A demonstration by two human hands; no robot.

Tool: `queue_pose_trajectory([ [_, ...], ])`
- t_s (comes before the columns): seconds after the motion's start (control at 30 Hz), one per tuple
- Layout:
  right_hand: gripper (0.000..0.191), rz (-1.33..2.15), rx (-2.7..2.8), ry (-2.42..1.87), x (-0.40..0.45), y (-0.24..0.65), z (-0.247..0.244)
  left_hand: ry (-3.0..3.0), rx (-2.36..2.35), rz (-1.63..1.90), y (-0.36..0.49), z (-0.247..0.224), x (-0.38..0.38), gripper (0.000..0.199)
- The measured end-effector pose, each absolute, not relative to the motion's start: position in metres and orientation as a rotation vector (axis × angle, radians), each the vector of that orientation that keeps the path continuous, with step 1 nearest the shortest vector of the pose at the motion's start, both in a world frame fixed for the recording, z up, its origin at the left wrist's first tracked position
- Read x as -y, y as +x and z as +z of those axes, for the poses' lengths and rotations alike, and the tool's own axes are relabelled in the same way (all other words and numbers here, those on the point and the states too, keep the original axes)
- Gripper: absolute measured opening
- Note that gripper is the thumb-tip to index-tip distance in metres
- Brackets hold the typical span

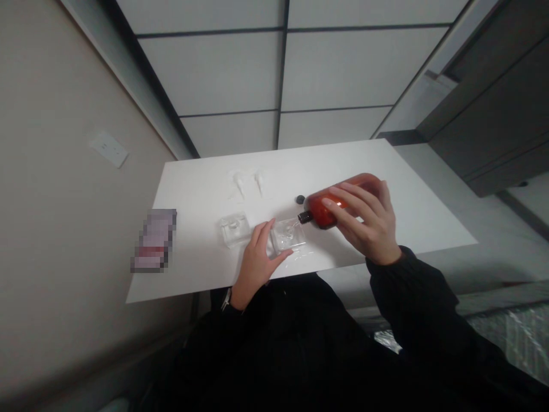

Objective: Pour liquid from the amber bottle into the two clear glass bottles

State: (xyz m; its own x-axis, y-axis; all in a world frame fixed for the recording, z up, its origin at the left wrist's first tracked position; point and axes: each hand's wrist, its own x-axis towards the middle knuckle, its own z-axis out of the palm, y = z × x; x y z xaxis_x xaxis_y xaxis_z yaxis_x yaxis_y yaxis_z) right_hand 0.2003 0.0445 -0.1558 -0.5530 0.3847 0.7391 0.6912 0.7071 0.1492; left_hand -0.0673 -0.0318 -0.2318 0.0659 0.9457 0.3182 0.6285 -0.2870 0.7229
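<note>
My right hand [368, 224] is wrapped round a large red-orange bottle [319, 210], tipped so that its dark neck points left and down. The open neck is at the top right of a clear square container [288, 236], and a thin clear stream shows there. My left hand [262, 254] grips that container at its left side, thumb at the near edge and fingers at the far edge. A second clear container [234, 229] stands just left of it. Behind the bottle's neck lies a small black cap [300, 199].
Two white pump heads [239, 184] [258, 183] lie toward the back of the white table [193, 189]. A pixelated pinkish object [155, 240] is at the table's left edge. Behind stand pale panels, and a wall with a socket [110, 149] is at left.
</note>
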Motion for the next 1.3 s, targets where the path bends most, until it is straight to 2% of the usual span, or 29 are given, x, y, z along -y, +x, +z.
queue_pose_trajectory([
  [0.53, 0.094, -0.590, 2.219, -0.813, -0.048, 0.203, -0.151, 1.952, -1.557, 1.117, -0.067, -0.233, 0.031, 0.077],
  [0.87, 0.086, -0.569, 2.218, -0.815, -0.048, 0.204, -0.148, 1.958, -1.547, 1.128, -0.067, -0.233, 0.031, 0.077],
  [1.3, 0.088, -0.600, 2.224, -0.807, -0.047, 0.204, -0.146, 1.961, -1.560, 1.121, -0.067, -0.234, 0.031, 0.077],
])
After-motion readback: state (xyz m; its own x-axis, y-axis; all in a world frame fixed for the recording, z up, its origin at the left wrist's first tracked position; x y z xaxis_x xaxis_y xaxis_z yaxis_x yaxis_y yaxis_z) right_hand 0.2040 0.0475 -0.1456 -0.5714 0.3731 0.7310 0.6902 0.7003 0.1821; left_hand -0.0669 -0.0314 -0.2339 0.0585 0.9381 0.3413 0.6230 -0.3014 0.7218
